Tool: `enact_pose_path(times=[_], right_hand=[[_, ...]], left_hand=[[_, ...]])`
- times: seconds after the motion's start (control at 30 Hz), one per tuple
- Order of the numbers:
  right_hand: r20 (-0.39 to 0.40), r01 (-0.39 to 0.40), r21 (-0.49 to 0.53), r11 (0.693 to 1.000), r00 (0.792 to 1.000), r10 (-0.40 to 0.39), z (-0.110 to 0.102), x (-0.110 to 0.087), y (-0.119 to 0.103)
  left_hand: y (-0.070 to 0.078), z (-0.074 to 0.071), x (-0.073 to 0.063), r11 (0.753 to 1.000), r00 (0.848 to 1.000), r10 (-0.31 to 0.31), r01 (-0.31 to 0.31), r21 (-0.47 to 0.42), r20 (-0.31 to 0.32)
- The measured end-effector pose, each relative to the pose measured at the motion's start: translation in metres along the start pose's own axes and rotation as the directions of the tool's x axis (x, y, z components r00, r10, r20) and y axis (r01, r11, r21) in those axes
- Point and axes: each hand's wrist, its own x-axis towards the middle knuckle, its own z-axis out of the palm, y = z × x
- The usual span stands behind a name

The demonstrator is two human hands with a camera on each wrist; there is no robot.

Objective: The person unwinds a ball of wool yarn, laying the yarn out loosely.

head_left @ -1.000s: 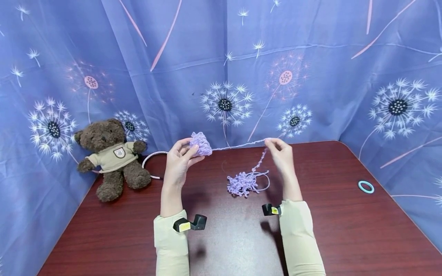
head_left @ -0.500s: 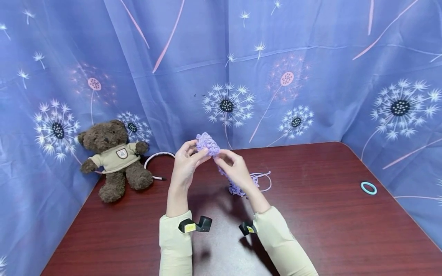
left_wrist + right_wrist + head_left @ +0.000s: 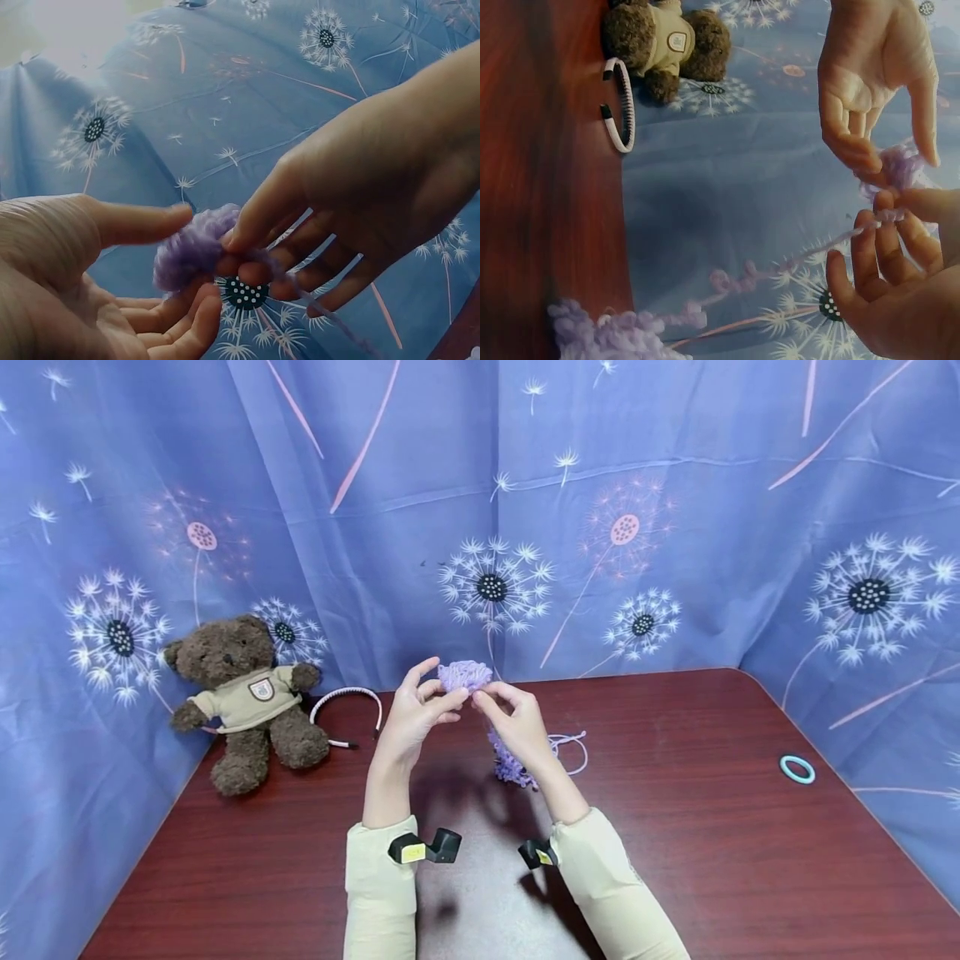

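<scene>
Two hands on one yarn ball (image 3: 465, 675), held up over the far edge of the table (image 3: 750, 843), in front of the dandelion curtain (image 3: 360, 593). My left hand (image 3: 407, 720) grips the ball between thumb and fingers. My right hand (image 3: 522, 731) pinches the strand (image 3: 330, 318) at the ball's right end with thumb and forefinger, other fingers loosely spread. From there the strand runs down to a loose yarn pile (image 3: 510, 766) lying on the table, partly hidden behind my right hand in the head view. One black camera (image 3: 444, 846) per wrist. Off to the left: brown teddy bear (image 3: 251, 703) by the curtain, white headband (image 3: 345, 691) just beside it. Far right: light blue ring (image 3: 783, 771) flat on the table, well apart from the yarn
</scene>
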Motion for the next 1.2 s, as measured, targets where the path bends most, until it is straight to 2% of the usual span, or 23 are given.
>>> enact_pose_path(times=[0.2, 0.53, 0.7, 0.8, 0.93, 1.1, 1.2], right_hand=[[0.055, 0.026, 0.061, 0.998, 0.998, -0.030, -0.007, 0.001, -0.002], [0.079, 0.100, 0.089, 0.991, 0.991, -0.108, -0.015, -0.001, -0.006], [0.079, 0.122, 0.107, 0.987, 0.988, -0.131, -0.015, -0.001, -0.008], [0.070, 0.128, 0.118, 0.985, 0.988, -0.137, -0.016, -0.002, -0.010], [0.078, 0.108, 0.135, 0.985, 0.990, -0.119, -0.017, -0.002, -0.012], [0.072, 0.086, 0.130, 0.988, 0.993, -0.096, -0.018, -0.002, -0.013], [0.058, 0.085, 0.111, 0.990, 0.994, -0.091, -0.020, -0.001, -0.013]], left_hand=[[-0.001, 0.001, 0.001, 0.999, 0.999, 0.016, -0.018, 0.035, 0.048], [-0.004, 0.002, 0.001, 0.989, 0.998, 0.063, -0.063, 0.137, 0.010], [-0.004, 0.003, 0.000, 0.991, 0.997, 0.068, -0.071, 0.115, 0.029], [-0.003, 0.003, -0.001, 0.994, 0.996, 0.066, -0.070, 0.081, 0.056], [-0.003, 0.002, -0.002, 0.996, 0.989, 0.071, -0.078, 0.053, 0.128], [-0.005, 0.000, -0.001, 0.989, 0.971, 0.098, -0.121, 0.091, 0.218], [-0.005, -0.001, -0.001, 0.986, 0.968, 0.110, -0.135, 0.097, 0.225]])
